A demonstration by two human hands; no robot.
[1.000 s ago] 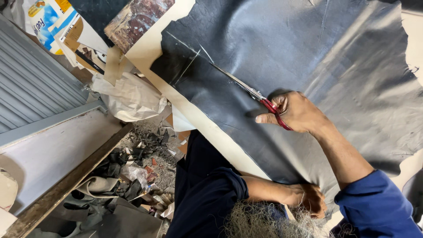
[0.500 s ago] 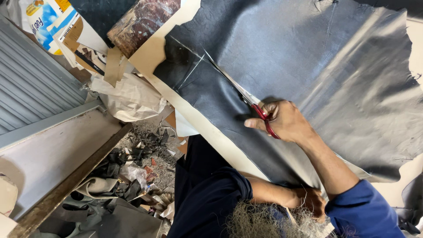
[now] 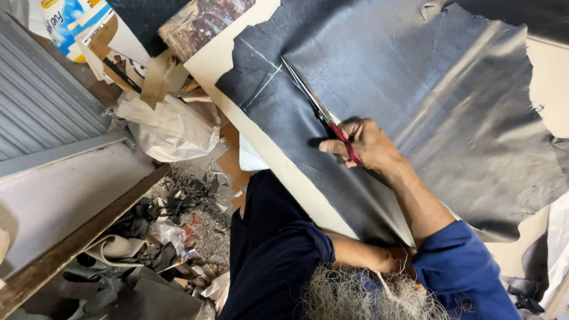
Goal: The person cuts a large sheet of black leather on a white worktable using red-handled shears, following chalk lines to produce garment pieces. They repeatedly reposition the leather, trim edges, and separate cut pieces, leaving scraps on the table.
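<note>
A large black leather hide point(image 3: 415, 77) lies spread over a pale board point(image 3: 225, 47). White chalk lines point(image 3: 264, 77) are drawn near its left corner. My right hand point(image 3: 367, 145) grips red-handled scissors point(image 3: 317, 106), whose long blades rest on the hide and point toward the chalk lines. My left hand point(image 3: 394, 261) is low down near my chin, at the hide's near edge, pinching it. Both arms wear blue sleeves.
A crumpled paper bag point(image 3: 172, 127) and cardboard scraps point(image 3: 157, 74) lie to the left of the board. Leather offcuts and debris point(image 3: 154, 231) litter the floor below. A grey corrugated panel point(image 3: 41, 101) and a wooden beam point(image 3: 77, 243) run along the left side.
My right hand has slid the scissors forward over the hide toward the chalk lines. My left hand has stayed at the hide's near edge.
</note>
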